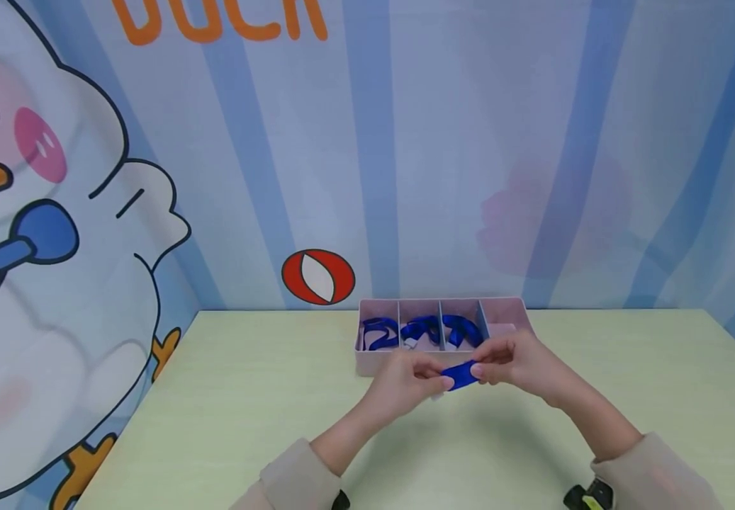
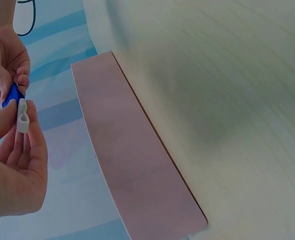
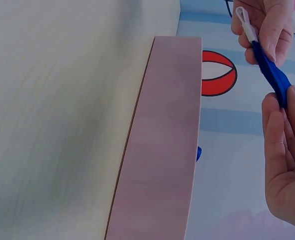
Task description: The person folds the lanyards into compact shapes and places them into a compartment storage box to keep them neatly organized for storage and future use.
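Between my two hands, a folded blue lanyard (image 1: 461, 375) is held up in front of the pink box. My left hand (image 1: 405, 386) pinches its left end between thumb and fingers. The right hand (image 1: 520, 365) pinches the other end the same way. A white plastic clip with a loop (image 3: 245, 25) sticks out of the lanyard on the left hand's side; the left wrist view has this white clip (image 2: 23, 117) close to the left fingertips. Behind the hands stands the pink divided box (image 1: 383, 363), with blue lanyards (image 1: 463, 329) in three of its compartments.
The box stands at the back of the pale green-yellow table (image 1: 265, 397), near the striped blue backdrop (image 1: 444, 142). Its right-hand compartment (image 1: 501, 312) is partly hidden by the right hand. A large printed duck (image 1: 105, 283) covers the backdrop at left.
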Tool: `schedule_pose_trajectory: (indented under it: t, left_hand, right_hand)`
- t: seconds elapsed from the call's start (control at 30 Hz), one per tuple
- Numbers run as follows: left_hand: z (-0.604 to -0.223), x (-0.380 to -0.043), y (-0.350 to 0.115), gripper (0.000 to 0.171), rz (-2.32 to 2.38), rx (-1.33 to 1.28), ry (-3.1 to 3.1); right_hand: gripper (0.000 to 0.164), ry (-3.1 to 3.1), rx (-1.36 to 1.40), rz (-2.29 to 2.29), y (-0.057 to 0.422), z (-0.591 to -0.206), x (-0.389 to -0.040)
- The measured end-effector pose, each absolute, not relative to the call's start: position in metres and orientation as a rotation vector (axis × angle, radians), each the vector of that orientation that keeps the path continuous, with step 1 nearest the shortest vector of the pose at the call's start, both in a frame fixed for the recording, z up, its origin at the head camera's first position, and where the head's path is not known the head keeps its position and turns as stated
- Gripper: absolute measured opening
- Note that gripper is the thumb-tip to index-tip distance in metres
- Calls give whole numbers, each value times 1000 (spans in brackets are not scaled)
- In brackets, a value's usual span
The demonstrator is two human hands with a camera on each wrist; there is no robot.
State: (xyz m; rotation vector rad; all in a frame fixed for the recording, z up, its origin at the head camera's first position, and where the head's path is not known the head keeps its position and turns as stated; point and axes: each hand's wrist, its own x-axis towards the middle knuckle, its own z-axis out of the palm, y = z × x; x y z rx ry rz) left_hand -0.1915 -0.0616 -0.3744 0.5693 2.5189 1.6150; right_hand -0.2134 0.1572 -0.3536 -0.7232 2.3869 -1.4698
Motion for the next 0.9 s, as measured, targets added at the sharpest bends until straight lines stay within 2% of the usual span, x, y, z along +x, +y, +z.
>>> schedule_pose_trajectory:
  t: [0.53, 0.9]
  left_hand:
    - [-379, -203, -61, 15, 1690, 617, 2536]
    - [-384, -211, -62, 14, 1723, 580, 2589]
  right_hand:
    - [40, 2468, -654, -1549, 179, -359, -234]
    - [42, 2919, -331, -1501, 217, -388, -260]
